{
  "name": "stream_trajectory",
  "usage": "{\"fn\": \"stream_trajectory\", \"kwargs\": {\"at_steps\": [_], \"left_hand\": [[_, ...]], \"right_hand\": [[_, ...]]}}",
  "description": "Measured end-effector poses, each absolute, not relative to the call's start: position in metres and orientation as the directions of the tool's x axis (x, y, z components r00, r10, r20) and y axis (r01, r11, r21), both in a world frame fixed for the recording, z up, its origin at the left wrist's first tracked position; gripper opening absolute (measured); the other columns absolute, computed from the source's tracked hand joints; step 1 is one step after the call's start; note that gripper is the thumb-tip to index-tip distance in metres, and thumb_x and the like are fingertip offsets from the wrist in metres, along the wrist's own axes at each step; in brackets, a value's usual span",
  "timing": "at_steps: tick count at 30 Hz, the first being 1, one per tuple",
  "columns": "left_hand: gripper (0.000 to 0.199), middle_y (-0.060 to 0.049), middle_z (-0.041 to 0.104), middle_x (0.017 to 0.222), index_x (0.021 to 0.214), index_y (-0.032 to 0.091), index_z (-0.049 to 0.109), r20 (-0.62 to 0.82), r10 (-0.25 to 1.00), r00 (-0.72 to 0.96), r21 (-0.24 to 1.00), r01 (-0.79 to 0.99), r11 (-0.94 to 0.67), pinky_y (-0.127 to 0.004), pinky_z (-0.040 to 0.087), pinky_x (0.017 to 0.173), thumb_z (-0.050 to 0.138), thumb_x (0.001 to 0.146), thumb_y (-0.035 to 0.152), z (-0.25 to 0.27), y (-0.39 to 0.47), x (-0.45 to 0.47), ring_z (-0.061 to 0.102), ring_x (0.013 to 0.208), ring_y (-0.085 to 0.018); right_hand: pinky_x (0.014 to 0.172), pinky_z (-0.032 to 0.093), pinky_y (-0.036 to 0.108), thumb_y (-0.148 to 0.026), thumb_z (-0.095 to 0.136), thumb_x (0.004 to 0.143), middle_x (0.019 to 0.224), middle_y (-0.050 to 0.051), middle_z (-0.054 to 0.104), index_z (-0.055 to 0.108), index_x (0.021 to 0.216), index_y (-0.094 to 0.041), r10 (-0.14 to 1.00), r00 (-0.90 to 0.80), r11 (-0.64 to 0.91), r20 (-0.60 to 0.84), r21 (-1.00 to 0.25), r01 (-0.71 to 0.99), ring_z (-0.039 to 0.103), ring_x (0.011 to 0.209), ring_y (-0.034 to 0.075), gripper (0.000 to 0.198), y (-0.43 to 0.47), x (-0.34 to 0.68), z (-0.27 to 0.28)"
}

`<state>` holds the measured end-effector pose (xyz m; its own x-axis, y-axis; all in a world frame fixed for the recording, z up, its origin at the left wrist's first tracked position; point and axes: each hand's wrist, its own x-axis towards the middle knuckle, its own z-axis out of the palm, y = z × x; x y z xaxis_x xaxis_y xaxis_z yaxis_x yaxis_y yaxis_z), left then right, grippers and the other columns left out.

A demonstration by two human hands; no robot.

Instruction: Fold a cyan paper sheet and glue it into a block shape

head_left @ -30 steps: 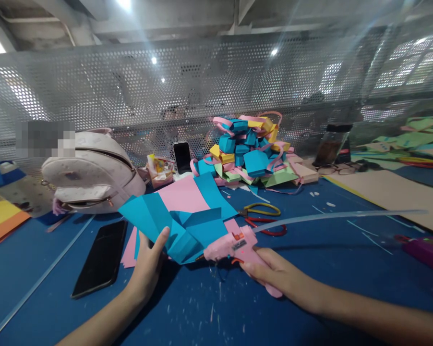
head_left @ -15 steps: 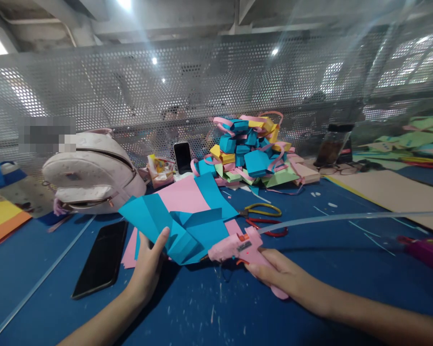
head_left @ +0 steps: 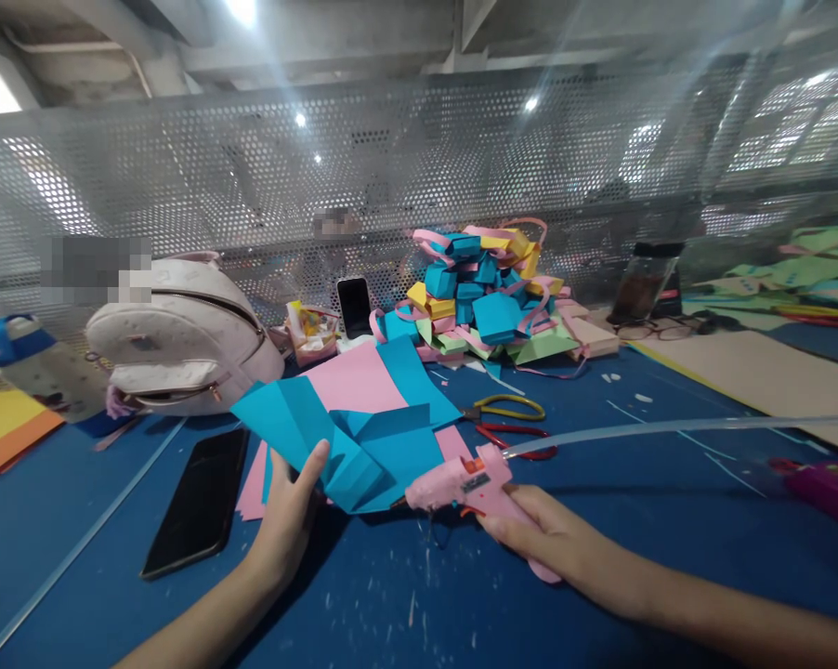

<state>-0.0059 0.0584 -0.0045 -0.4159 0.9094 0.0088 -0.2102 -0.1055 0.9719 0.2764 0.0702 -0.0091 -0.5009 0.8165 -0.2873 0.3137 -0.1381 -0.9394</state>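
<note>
My left hand [head_left: 290, 511] is closed on a folded sheet of blue paper [head_left: 363, 465], its thumb on top and the other fingers mostly hidden beneath. In my right hand [head_left: 544, 530] is a pink hot glue gun [head_left: 453, 483], held by its handle. A long clear glue stick [head_left: 642, 427] sticks out of its back towards the right. The gun's nozzle points left at the lower right edge of the blue paper; whether it touches cannot be made out. Under the folded piece lie pink sheets [head_left: 356, 376] and more blue paper.
Scissors with yellow and red handles [head_left: 513, 407] lie right of the paper. A phone [head_left: 196, 502] and a white backpack [head_left: 175, 344] are on the left. Behind stands a heap of folded paper boxes [head_left: 475, 288]. A purple tool [head_left: 827, 488] rests at far right.
Almost nothing differs. The glue gun and my right hand have shifted very slightly right and down; the blue paper stays in my left hand.
</note>
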Motion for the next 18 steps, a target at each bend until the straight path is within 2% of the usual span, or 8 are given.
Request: {"fn": "stream_trajectory", "kwargs": {"at_steps": [4, 10, 18], "left_hand": [[0.077, -0.011, 0.064, 0.125, 0.135, 0.026, 0.049, 0.01, 0.908, -0.419, 0.971, -0.211, -0.108, -0.041, 0.058, 0.082, 0.082, 0.069, 0.05, -0.0039, 0.0586, -0.0058, 0.062, 0.113, -0.034], [0.072, -0.009, 0.064, 0.126, 0.134, 0.026, 0.05, 0.019, 0.911, -0.412, 0.964, -0.233, -0.125, -0.041, 0.054, 0.094, 0.081, 0.073, 0.047, -0.0057, 0.0592, -0.0067, 0.059, 0.12, -0.032], [0.074, -0.01, 0.063, 0.128, 0.136, 0.027, 0.048, 0.024, 0.914, -0.405, 0.956, -0.257, -0.139, -0.043, 0.053, 0.095, 0.081, 0.073, 0.045, -0.0057, 0.0599, -0.0067, 0.058, 0.121, -0.033]], "right_hand": [[0.052, 0.036, 0.025, -0.073, 0.06, 0.074, 0.079, -0.001, 0.044, 0.058, 0.098, -0.019, 0.818, -0.509, -0.105, -0.269, -0.939, 0.327, 0.042, 0.062, 0.011, 0.059, 0.0698, 0.2761, -0.0089], [0.05, 0.036, 0.024, -0.073, 0.06, 0.074, 0.072, -0.002, 0.042, 0.057, 0.091, -0.019, 0.823, -0.51, -0.064, -0.248, -0.934, 0.351, 0.042, 0.06, 0.011, 0.056, 0.0698, 0.2779, -0.0122], [0.05, 0.038, 0.023, -0.07, 0.062, 0.074, 0.075, 0.0, 0.045, 0.058, 0.091, -0.019, 0.818, -0.516, -0.07, -0.255, -0.934, 0.351, 0.044, 0.062, 0.012, 0.055, 0.0689, 0.278, -0.0141]]}}
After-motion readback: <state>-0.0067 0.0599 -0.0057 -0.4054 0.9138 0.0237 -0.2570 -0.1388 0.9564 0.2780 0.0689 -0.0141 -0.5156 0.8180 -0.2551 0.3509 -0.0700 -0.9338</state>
